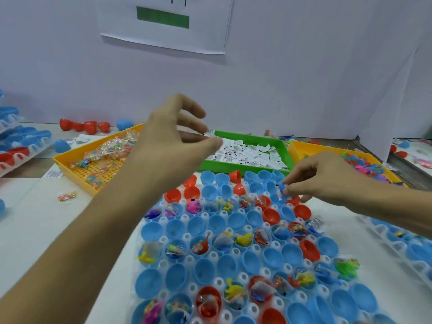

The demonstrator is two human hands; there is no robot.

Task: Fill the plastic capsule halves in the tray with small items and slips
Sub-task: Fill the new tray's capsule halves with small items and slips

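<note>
The right hand (327,178) pinched a small blue toy (283,188) over the tray (257,249) for dropping in; beyond the tray, the left hand's (173,141) grip held a slip (210,132).

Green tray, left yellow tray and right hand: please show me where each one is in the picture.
Green tray (243,137): head view, on its far rim.
Left yellow tray (70,169): head view, on its near-left wall.
Right hand (325,176): head view, on the back of the hand.

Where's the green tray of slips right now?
In the head view, the green tray sits at the back centre, just beyond the capsule tray, between two yellow trays, partly behind the raised left hand.
</note>
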